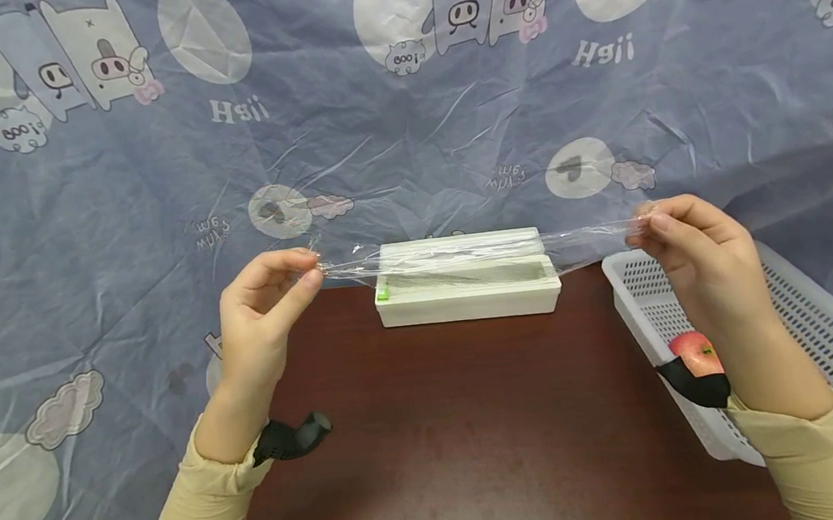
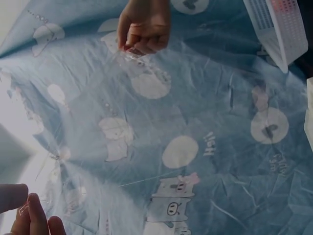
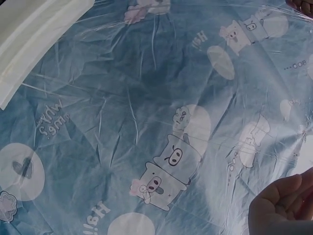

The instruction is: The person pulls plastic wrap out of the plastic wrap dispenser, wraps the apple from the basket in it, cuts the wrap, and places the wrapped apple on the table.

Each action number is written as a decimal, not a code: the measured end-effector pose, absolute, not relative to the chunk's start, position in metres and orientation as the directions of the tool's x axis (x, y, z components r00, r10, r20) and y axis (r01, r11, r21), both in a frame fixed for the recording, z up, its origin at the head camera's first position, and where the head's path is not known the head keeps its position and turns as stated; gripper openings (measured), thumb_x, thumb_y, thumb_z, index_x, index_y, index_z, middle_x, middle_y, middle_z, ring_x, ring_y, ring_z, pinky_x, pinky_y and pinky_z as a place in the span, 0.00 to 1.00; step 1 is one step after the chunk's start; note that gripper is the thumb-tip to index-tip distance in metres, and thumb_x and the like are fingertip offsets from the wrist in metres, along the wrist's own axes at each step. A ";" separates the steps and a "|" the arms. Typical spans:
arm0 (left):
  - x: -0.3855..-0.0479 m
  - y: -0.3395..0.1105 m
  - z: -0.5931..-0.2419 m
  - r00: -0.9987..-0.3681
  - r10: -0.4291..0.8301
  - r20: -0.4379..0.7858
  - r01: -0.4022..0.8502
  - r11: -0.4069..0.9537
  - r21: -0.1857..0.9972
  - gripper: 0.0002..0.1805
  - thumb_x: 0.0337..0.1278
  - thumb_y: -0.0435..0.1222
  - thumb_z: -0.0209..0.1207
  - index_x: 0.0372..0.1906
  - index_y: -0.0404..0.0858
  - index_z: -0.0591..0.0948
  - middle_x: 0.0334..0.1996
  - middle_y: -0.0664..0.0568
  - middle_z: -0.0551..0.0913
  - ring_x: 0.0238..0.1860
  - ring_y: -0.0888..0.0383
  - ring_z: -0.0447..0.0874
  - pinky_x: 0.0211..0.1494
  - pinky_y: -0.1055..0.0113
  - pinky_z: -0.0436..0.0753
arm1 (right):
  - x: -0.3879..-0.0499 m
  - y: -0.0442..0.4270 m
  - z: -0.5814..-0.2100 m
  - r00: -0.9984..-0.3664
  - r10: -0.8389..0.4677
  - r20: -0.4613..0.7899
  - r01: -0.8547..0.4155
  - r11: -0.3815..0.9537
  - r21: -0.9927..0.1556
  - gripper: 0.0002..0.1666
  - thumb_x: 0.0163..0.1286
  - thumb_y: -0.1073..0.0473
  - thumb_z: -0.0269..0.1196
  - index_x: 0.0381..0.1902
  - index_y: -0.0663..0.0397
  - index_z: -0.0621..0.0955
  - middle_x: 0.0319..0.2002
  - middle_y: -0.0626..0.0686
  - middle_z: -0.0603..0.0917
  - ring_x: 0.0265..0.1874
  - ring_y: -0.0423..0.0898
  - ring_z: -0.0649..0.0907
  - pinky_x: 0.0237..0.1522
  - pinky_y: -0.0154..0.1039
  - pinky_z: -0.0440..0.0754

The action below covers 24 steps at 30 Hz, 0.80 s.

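A strip of clear cling film (image 1: pixel 587 237) is stretched between my two hands, above and in front of a white box (image 1: pixel 469 306). My left hand (image 1: pixel 260 317) pinches one end between thumb and forefinger. At the other end, my right hand (image 1: pixel 715 273) pinches the film the same way. The left wrist view shows the left hand (image 2: pixel 32 215) at its lower left corner and the right hand (image 2: pixel 149 29) at the top. In the right wrist view, the right hand (image 3: pixel 281 208) is partly cut off at the lower right.
A small green piece (image 1: pixel 383 294) sits at the box's left end. To the right stands a white plastic basket (image 1: pixel 817 322) holding a red apple (image 1: pixel 688 344), partly hidden by the right wrist's black strap. A patterned blue-grey cloth (image 1: pixel 404 127) hangs behind the brown table (image 1: pixel 462 423).
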<state>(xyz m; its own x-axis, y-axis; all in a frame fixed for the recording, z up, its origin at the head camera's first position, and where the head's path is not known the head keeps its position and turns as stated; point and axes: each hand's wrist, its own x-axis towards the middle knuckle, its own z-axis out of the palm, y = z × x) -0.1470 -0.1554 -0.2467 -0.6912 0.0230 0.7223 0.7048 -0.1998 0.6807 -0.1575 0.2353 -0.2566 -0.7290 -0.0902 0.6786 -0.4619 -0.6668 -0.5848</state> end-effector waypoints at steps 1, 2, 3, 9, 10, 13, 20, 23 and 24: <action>-0.145 -0.156 -0.250 -0.680 0.037 0.732 0.712 -0.203 0.672 0.15 0.48 0.18 0.60 0.37 0.40 0.83 0.36 0.54 0.83 0.40 0.58 0.78 0.44 0.69 0.76 | -0.155 0.236 -0.259 -0.726 -0.095 0.681 -0.464 -0.663 -0.587 0.14 0.67 0.82 0.41 0.36 0.79 0.76 0.37 0.64 0.81 0.37 0.53 0.81 0.44 0.39 0.79; -0.143 -0.156 -0.253 -0.667 0.050 0.743 0.719 -0.220 0.660 0.16 0.47 0.18 0.61 0.38 0.39 0.83 0.37 0.53 0.83 0.40 0.58 0.78 0.44 0.69 0.76 | -0.153 0.237 -0.262 -0.723 -0.101 0.684 -0.467 -0.658 -0.591 0.14 0.67 0.82 0.41 0.36 0.80 0.76 0.37 0.64 0.81 0.37 0.53 0.81 0.45 0.39 0.79; -0.141 -0.156 -0.255 -0.654 0.061 0.754 0.726 -0.230 0.649 0.16 0.46 0.18 0.61 0.38 0.39 0.83 0.36 0.54 0.83 0.39 0.59 0.79 0.44 0.69 0.77 | -0.151 0.237 -0.264 -0.720 -0.109 0.685 -0.465 -0.656 -0.594 0.15 0.67 0.83 0.40 0.36 0.80 0.76 0.37 0.64 0.81 0.38 0.53 0.81 0.45 0.38 0.79; -0.132 -0.157 -0.270 -0.620 0.098 0.778 0.718 -0.328 0.614 0.13 0.47 0.15 0.59 0.36 0.33 0.81 0.34 0.49 0.82 0.40 0.55 0.79 0.43 0.68 0.77 | -0.139 0.239 -0.278 -0.691 -0.170 0.703 -0.476 -0.625 -0.619 0.17 0.66 0.84 0.37 0.38 0.81 0.75 0.39 0.63 0.81 0.40 0.53 0.80 0.47 0.37 0.78; -0.130 -0.157 -0.272 -0.622 0.105 0.776 0.709 -0.346 0.615 0.12 0.47 0.15 0.58 0.35 0.32 0.80 0.34 0.49 0.82 0.40 0.54 0.79 0.43 0.67 0.77 | -0.138 0.240 -0.280 -0.683 -0.181 0.707 -0.481 -0.617 -0.623 0.18 0.66 0.84 0.37 0.39 0.81 0.75 0.39 0.63 0.81 0.40 0.52 0.80 0.47 0.37 0.78; -0.126 -0.158 -0.277 -0.633 0.120 0.765 0.680 -0.385 0.624 0.11 0.51 0.17 0.57 0.35 0.32 0.80 0.34 0.48 0.81 0.40 0.54 0.78 0.44 0.67 0.76 | -0.133 0.240 -0.286 -0.662 -0.222 0.716 -0.484 -0.603 -0.634 0.19 0.66 0.84 0.35 0.40 0.81 0.74 0.40 0.63 0.80 0.41 0.52 0.80 0.47 0.37 0.77; -0.118 -0.162 -0.290 -0.647 0.152 0.747 0.638 -0.428 0.640 0.10 0.54 0.17 0.53 0.36 0.32 0.79 0.35 0.48 0.81 0.40 0.54 0.78 0.47 0.66 0.76 | -0.125 0.241 -0.299 -0.632 -0.288 0.719 -0.495 -0.564 -0.661 0.19 0.66 0.84 0.36 0.40 0.78 0.75 0.41 0.62 0.78 0.43 0.52 0.77 0.46 0.37 0.76; -0.114 -0.164 -0.294 -0.653 0.174 0.737 0.622 -0.431 0.654 0.12 0.54 0.16 0.52 0.36 0.32 0.79 0.34 0.48 0.81 0.39 0.54 0.78 0.47 0.66 0.76 | -0.121 0.242 -0.304 -0.610 -0.319 0.726 -0.499 -0.558 -0.663 0.19 0.65 0.85 0.36 0.40 0.79 0.75 0.42 0.63 0.78 0.44 0.52 0.77 0.46 0.37 0.76; -0.113 -0.165 -0.296 -0.652 0.186 0.735 0.619 -0.430 0.657 0.12 0.53 0.16 0.52 0.36 0.32 0.79 0.34 0.48 0.81 0.39 0.54 0.78 0.47 0.66 0.76 | -0.119 0.243 -0.306 -0.606 -0.325 0.726 -0.500 -0.555 -0.665 0.19 0.65 0.85 0.37 0.40 0.79 0.75 0.43 0.63 0.78 0.44 0.52 0.77 0.46 0.37 0.76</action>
